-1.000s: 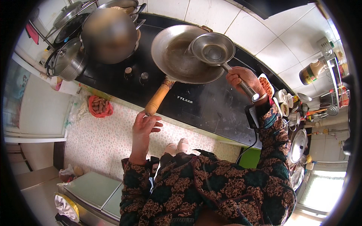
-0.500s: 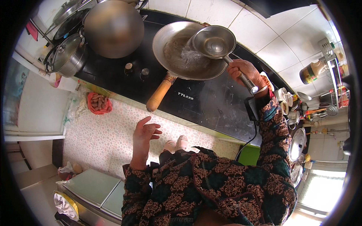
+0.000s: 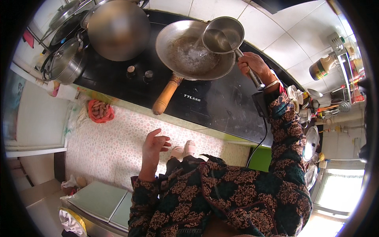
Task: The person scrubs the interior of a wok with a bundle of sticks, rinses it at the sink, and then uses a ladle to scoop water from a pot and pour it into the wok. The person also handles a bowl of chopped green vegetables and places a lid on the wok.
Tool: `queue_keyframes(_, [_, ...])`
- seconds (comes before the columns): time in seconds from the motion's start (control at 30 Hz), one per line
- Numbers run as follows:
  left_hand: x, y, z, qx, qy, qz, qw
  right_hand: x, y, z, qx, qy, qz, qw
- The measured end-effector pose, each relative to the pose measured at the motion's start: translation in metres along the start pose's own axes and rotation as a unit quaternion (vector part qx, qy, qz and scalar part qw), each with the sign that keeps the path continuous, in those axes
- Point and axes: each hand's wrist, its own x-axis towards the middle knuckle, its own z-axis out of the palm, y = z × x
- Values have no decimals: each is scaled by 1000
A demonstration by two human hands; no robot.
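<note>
Tipped further than before, our ladle point(image 3: 224, 34), right hand point(image 3: 254, 65) clenched round its handle point(image 3: 257, 82), pours water point(image 3: 196, 56) above the right of the wok point(image 3: 167, 37), left hand point(image 3: 154, 148) half-spread nearer us; finishing, we judge, needs more tilt.

Wooden handle point(image 3: 166, 96) jutting out, stovetop point(image 3: 221, 103) open rightward, blurred bulk point(image 3: 118, 31), perhaps pot, leftward

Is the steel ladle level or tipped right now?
Tipped: the steel ladle in the right hand leans left over the wok, and clear liquid runs off its lip, splashing below.
</note>
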Motion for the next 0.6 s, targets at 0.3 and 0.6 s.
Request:
queue_keyframes(0.3, [19,-18,5,21,-53,-41,998,-3,30,30,-342,159,-149,914])
queue_keyframes(0.6, [27,-31,65,105,-149,-32,983,-80,71,22,-480,255,-488,683])
